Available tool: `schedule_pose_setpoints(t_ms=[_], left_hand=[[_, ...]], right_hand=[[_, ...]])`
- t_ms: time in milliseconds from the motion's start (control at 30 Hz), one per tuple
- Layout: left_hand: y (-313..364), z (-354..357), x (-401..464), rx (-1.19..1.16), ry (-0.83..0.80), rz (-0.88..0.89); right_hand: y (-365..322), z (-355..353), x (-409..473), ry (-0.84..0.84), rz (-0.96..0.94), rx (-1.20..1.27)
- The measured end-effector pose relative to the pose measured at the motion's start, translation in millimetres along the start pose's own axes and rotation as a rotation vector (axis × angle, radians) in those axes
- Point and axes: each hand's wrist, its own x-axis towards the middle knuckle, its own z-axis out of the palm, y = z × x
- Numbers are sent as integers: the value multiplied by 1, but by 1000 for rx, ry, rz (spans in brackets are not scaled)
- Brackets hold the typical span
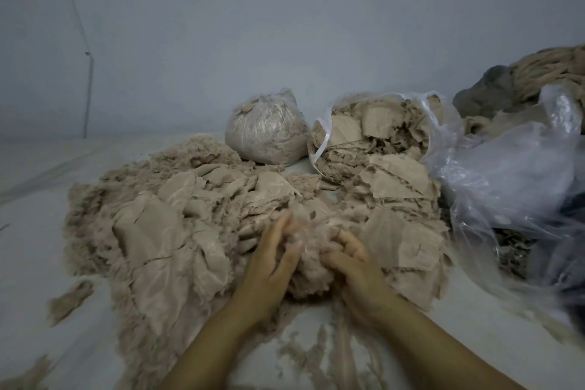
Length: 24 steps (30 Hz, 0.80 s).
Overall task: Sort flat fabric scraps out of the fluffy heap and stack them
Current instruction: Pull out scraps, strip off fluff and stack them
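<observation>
Head view, forward-down, seemingly close.

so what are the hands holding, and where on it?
Both the left hand and right hand grip one clump of fluff from opposite sides, fingers dug in.

The light is dim, flat and cool, giving the plain pale wall (285, 41) a blue-grey cast. No single source shows; shadows are soft and shallow, darkest in the folds of the beige fluffy heap with flat fabric scraps (177, 215). Faint glare streaks the crumpled clear plastic bag (506, 174) at right. The picture is soft and grainy throughout. The left hand (269, 266) has smeared fingers (285, 225) from motion blur. Wide-angle distortion stretches and blurs the lower corners and right edge.
</observation>
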Motion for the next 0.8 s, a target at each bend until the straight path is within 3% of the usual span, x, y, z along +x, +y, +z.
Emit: schedule_pose_setpoints(t_ms=[133, 233, 367, 433, 533, 633, 700, 800], left_hand=[[-4, 5, -2, -16, 28, 73], [-5, 4, 0, -30, 40, 32], [-18, 4, 5, 177, -120, -115], [-28, 4, 3, 280, -171, -47], [-28, 4, 0, 279, -78, 18], [-19, 5, 0, 305, 59, 105], [-15, 5, -3, 290, 9, 135], [-17, 6, -4, 406, -153, 145]], right_hand=[[0, 6, -3, 19, 49, -130], [0, 7, -5, -16, 47, -246], [-3, 3, -7, -185, 40, -355], [-7, -2, -4, -91, -19, -427], [-15, -13, 3, 177, -140, -628], [-14, -15, -1, -17, -101, -873], [-8, -12, -2, -52, -150, -806], [-5, -9, 0, 109, -131, -500]])
